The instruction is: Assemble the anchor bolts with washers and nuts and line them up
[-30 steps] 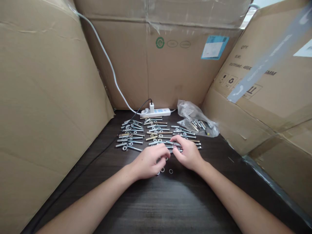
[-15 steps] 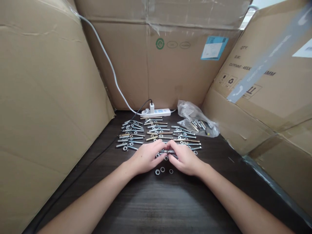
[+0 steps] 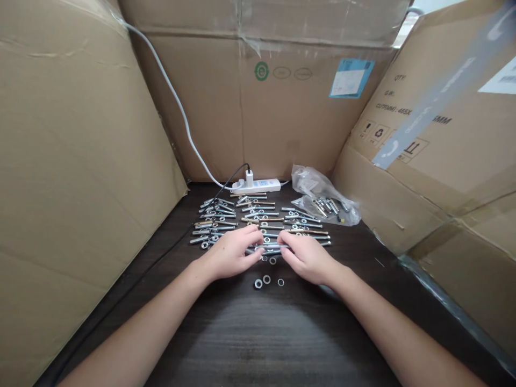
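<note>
Both my hands rest on a dark wooden table (image 3: 258, 333) at the near edge of rows of metal anchor bolts (image 3: 258, 215). My left hand (image 3: 229, 253) and my right hand (image 3: 307, 257) each pinch one end of a single silver bolt (image 3: 271, 246) lying crosswise between them. Just under that bolt lie two small washers (image 3: 268, 260). Closer to me, three loose pieces, a nut and two washers (image 3: 266, 280), sit in a short row on the table.
Large cardboard boxes wall in the table on the left (image 3: 76, 161), back (image 3: 274, 97) and right (image 3: 439, 134). A white power strip (image 3: 258, 186) with a cable lies at the back. A clear plastic bag (image 3: 324, 200) holding more bolts lies at the back right.
My hands have drawn apart along the bolt, the left sliding left and up, the right staying near its end. The bolt now shows between them.
</note>
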The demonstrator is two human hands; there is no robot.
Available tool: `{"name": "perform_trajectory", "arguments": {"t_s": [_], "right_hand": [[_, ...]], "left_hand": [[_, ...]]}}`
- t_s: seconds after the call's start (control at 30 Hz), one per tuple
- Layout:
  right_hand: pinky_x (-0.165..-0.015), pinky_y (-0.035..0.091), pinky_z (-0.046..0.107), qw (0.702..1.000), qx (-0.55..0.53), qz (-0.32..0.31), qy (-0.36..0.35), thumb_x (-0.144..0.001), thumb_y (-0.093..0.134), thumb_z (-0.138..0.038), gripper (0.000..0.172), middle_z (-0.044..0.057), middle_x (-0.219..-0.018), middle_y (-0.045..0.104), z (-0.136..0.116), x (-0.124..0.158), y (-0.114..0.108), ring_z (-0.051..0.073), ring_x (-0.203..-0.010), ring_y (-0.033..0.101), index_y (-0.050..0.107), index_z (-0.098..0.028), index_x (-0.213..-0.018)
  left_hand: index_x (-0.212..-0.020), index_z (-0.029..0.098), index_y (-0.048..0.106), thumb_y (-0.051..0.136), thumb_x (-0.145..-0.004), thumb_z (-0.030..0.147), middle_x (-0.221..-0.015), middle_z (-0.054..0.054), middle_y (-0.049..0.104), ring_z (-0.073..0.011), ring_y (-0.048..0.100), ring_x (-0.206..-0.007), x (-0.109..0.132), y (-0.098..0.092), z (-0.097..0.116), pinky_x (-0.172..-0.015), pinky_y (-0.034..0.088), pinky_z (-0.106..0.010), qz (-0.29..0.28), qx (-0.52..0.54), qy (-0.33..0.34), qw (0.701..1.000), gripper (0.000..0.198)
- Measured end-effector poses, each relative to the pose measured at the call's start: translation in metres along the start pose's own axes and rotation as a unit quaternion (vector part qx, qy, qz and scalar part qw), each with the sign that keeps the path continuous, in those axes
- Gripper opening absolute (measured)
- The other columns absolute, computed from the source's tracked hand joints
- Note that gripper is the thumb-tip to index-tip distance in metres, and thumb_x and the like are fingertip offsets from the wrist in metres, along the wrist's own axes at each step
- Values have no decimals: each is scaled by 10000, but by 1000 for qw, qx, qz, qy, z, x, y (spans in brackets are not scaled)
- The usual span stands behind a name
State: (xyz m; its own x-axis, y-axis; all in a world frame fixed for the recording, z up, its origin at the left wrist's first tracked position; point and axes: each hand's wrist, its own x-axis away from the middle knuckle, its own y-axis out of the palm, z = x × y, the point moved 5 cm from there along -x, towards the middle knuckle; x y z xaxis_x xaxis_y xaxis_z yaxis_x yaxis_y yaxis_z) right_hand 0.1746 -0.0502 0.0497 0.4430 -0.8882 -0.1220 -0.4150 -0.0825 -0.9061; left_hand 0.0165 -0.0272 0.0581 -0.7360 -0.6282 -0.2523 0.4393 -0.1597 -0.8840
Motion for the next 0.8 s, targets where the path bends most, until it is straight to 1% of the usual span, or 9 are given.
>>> {"name": "perform_trajectory", "arguments": {"t_s": [0.13,0.3,0.43,0.57,0.73,0.8], "right_hand": [[-615,307,234,1000,-3,19,0,-894,403,-195,92,-10,-725,571,3,0,-4,136,-637,494,485,-203,-851],[-639,339,233,999,-28,10,-27,-886,413,-171,91,-1,-768,578,1,1,-1,135,-670,500,490,-197,-846],[-666,365,236,998,-35,12,-45,-886,428,-169,84,10,-835,581,-1,1,2,139,-725,512,507,-195,-874],[-694,383,245,998,-23,3,-65,-884,455,-175,77,18,-875,579,-2,1,4,142,-764,521,531,-189,-884],[-723,392,256,997,28,-17,-72,-859,503,-184,77,32,-871,571,-5,4,2,159,-814,520,572,-181,-826],[-722,389,259,996,51,-30,-68,-855,516,-199,86,37,-869,574,-7,5,1,164,-821,523,592,-182,-819]], "left_hand": [[-829,191,513,472,-886,252,-868,-2,517,-136,509,-754,0,-2,-5,-681,397,-239,-1,-16,-9,1000,93],[-925,205,550,463,-903,281,-917,-9,528,-138,525,-781,1,2,-1,-704,414,-240,-24,-5,-1,1000,117],[-992,222,551,455,-914,293,-951,-9,529,-135,535,-797,0,2,3,-717,425,-240,-29,1,-1,1000,142],[-921,206,543,479,-893,272,-927,-9,544,-144,537,-813,0,2,4,-719,422,-240,-44,-11,-2,999,96],[-868,208,537,542,-815,233,-871,10,578,-148,541,-760,2,8,1,-642,403,-236,-99,-47,-26,994,59],[-848,204,539,544,-787,211,-861,5,585,-156,546,-764,4,10,1,-640,403,-241,-117,-65,-28,991,62]]}}
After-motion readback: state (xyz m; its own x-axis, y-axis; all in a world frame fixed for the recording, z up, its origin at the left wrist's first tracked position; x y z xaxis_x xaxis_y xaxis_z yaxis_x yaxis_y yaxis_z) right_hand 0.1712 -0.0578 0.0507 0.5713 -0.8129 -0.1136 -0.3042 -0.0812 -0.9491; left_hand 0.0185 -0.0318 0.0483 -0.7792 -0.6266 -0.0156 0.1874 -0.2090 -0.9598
